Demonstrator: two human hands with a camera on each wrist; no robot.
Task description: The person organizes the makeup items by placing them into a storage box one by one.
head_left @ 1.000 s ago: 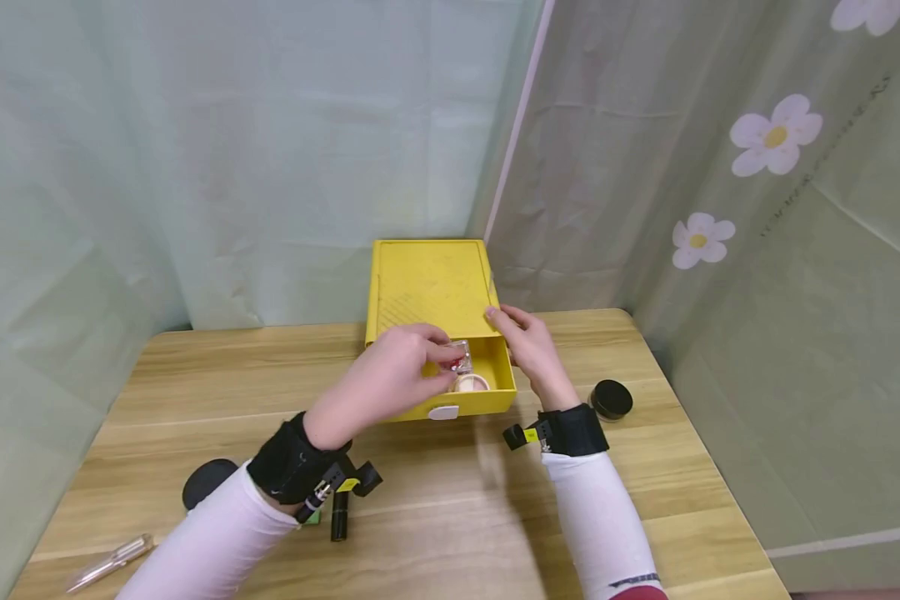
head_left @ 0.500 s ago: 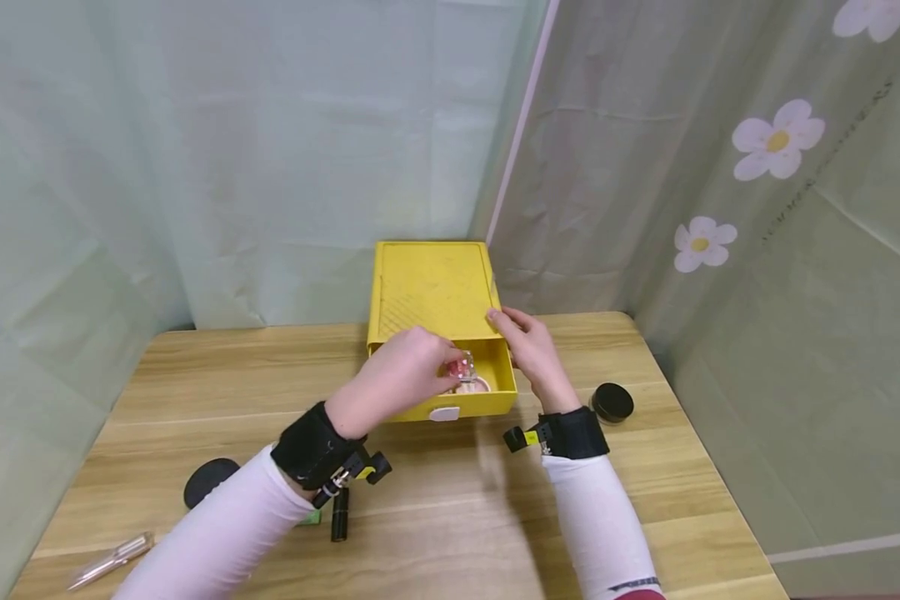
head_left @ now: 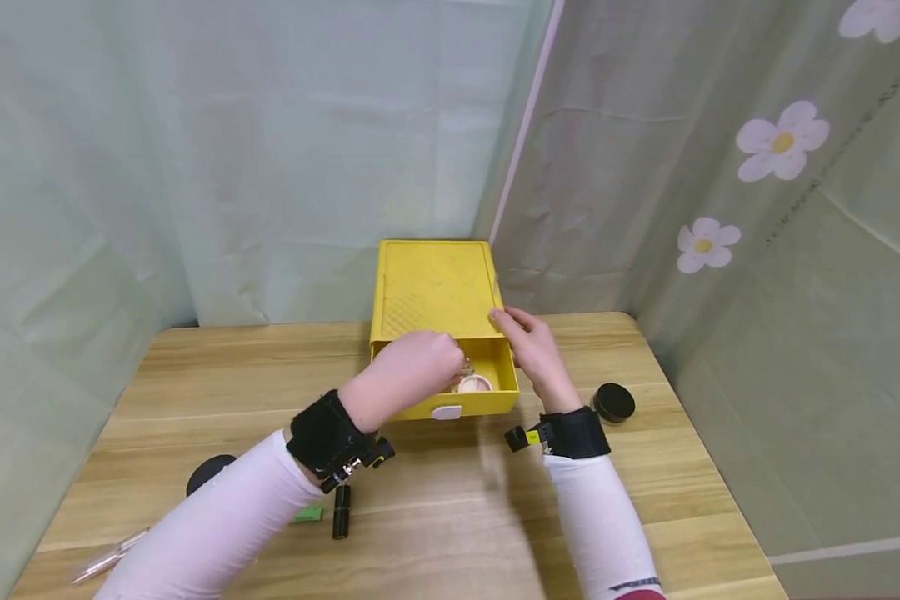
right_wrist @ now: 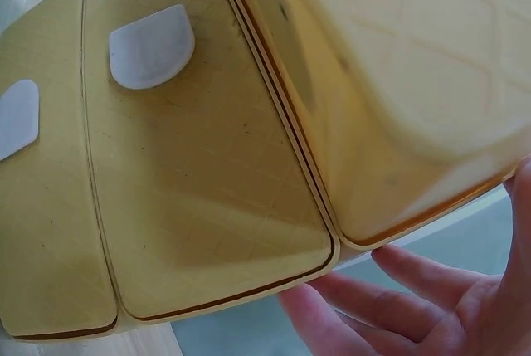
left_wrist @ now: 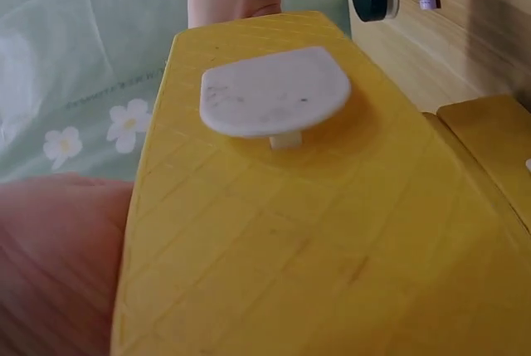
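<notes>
left hand: my left hand [head_left: 420, 362] reaches over into the open top drawer [head_left: 493, 404], knuckles up; its fingertips are hidden, so i cannot tell whether they pinch anything or lie loose.
clear piece: a small clear piece [head_left: 467, 367] shows right at the far side of those fingers, within the drawer; whether they touch it i cannot make out.
pale pot: a round pale pot [head_left: 475, 384] sits just inside the drawer's front wall, nearer me than the clear piece.
right hand: my right hand [head_left: 531, 346] holds the yellow box [head_left: 438, 283] near its front right corner, thumb on the top edge, fingers along the side, probably to steady it.
white tab: the white tab [head_left: 446, 412] faces me; the drawer stands partway out, which seems to give my left hand room from above.
lower drawers: the lower drawers [right_wrist: 207, 157] are closed.
table: a black jar [head_left: 613, 403] stands right of my right wrist and a black tube [head_left: 341, 511] lies near my left sleeve, likely kept off the working space.
</notes>
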